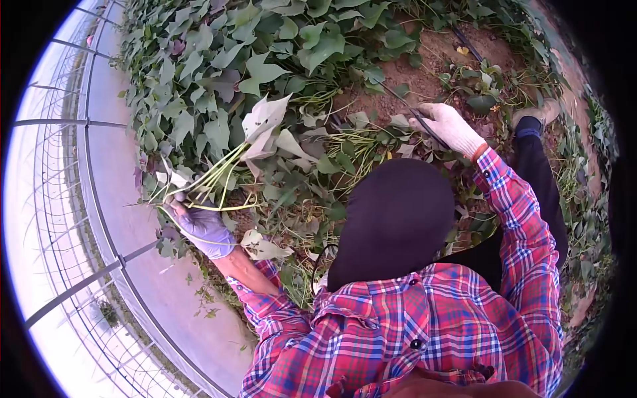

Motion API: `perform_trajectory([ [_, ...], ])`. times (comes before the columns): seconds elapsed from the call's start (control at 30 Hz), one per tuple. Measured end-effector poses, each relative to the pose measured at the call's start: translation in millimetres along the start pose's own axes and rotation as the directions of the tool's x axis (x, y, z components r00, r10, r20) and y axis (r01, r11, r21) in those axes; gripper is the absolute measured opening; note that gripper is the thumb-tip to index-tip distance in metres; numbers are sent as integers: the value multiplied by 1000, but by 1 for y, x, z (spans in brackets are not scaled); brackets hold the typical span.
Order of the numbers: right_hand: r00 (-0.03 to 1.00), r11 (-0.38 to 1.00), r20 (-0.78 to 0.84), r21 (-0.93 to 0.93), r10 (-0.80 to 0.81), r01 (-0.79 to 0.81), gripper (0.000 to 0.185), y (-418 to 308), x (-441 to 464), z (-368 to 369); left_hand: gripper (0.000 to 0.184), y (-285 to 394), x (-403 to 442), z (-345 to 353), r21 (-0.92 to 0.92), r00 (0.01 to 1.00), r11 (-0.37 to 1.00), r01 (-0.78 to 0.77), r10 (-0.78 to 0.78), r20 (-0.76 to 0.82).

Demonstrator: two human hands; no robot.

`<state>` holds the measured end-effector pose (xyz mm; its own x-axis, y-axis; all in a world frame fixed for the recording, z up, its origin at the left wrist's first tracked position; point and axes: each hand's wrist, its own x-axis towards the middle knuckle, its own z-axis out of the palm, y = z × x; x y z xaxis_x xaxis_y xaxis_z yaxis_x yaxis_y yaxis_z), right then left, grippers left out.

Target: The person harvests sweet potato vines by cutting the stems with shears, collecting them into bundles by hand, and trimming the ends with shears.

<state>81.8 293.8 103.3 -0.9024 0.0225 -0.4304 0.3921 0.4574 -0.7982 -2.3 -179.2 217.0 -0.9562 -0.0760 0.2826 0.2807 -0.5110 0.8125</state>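
My left hand point(202, 225), in a pale purple glove, is closed around a small bunch of sweet potato vine cuttings point(229, 166). Their long green stems stick out past the fingers, and pale leaf undersides show at the far end. On the other side, my right hand point(451, 126) wears a white knitted glove. Its thumb and fingers pinch a thin black hose point(401, 101) that slants over the reddish soil point(361, 106). Bare green stems and loose leaves lie just below this hand.
Dense sweet potato foliage point(252, 53) covers the bed ahead. A pale path point(113, 159) and a metal-framed wall point(86, 123) run along the left. My bent knee point(398, 219) in dark trousers rises between my hands; my foot point(537, 114) rests at the right.
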Motion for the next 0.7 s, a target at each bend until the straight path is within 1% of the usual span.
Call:
perform_trajectory([
  [0.03, 1000, 999, 24, 34, -1, 0, 47, -5, -1, 2, 25, 23, 1, -13, 136, 994, 991, 22, -7, -110],
  [0.07, 999, 997, 49, 70, -22, 18, 46, 2, 6, 10, 31, 34, -1, -3, 394, 995, 919, -8, -31, 92],
  [0.1, 996, 994, 76, 108, -42, 34, 46, 10, 13, 18, 31, 38, -7, 7, 503, 997, 863, 54, -75, 21],
  [0.13, 987, 994, 158, 101, 28, -45, 45, -3, 14, 18, 31, 35, -14, 20, 600, 992, 790, 124, -114, -55],
  [0.17, 984, 999, 176, 29, 16, -21, 41, -11, 20, 22, 28, 26, -17, 39, 671, 976, 710, 213, -185, -114],
  [0.2, 981, 999, 195, -44, 6, 3, 37, -16, 29, 25, 26, 11, -17, 39, 756, 952, 600, 262, -290, -99],
  [0.23, 980, 993, 197, -116, -11, 34, 39, -17, 44, 30, 25, -9, -14, 63, 751, 904, 601, 274, -427, 12],
  [0.27, 976, 993, 218, -119, 11, 16, 39, -20, 60, 35, 22, -37, -18, 70, 688, 851, 585, 428, -518, -89],
  [0.3, 970, 992, 240, -124, 34, -4, 40, -20, 77, 39, 22, -66, -13, 82, 761, 758, 428, 487, -640, -125],
  [0.33, 977, 995, 212, -91, -19, 39, 42, -5, 102, 50, 21, -103, -15, 87, 742, 727, 479, 469, -687, -16],
  [0.37, 973, 998, 230, -63, 4, 11, 45, -11, 114, 48, 22, -144, -14, 82, 902, 766, 426, 72, -603, 224],
  [0.4, 968, 999, 249, -35, 27, -18, 47, -22, 125, 45, 24, -183, -12, 82, 936, 772, 331, -121, -561, 298],
  [0.43, 974, 991, 226, -119, -24, 52, 50, -24, 140, 41, 26, -207, -7, 100, 946, 775, 205, -252, -542, 324],
  [0.5, 981, 971, 189, -240, 52, -5, 52, -11, 178, 41, 25, -265, 7, 87, 895, 797, 50, -443, -435, 419],
  [0.53, 989, 991, 126, -121, 75, -60, 53, -1, 190, 39, 27, -283, 10, 78, 884, 811, -24, -467, -410, 417],
  [0.57, 993, 994, 96, -97, 67, -58, 65, 5, 196, 32, 27, -298, 6, 58, 895, 794, -129, -427, -527, 303],
  [0.6, 992, 993, 103, -103, 73, -63, 65, 12, 201, 29, 27, -305, 5, 52, 886, 763, -238, -398, -622, 176],
  [0.63, 991, 992, 107, -111, 77, -65, 66, 17, 206, 26, 28, -305, -6, 45, 937, 702, -133, -322, -698, 142],
  [0.67, 987, 993, 121, -47, 109, -104, 60, 27, 210, 32, 27, -308, -25, 36, 871, 687, -93, -482, -657, 310],
  [0.7, 985, 993, 129, -47, 117, -112, 60, 28, 206, 33, 26, -307, -41, 36, 867, 669, -46, -497, -657, 349],
])
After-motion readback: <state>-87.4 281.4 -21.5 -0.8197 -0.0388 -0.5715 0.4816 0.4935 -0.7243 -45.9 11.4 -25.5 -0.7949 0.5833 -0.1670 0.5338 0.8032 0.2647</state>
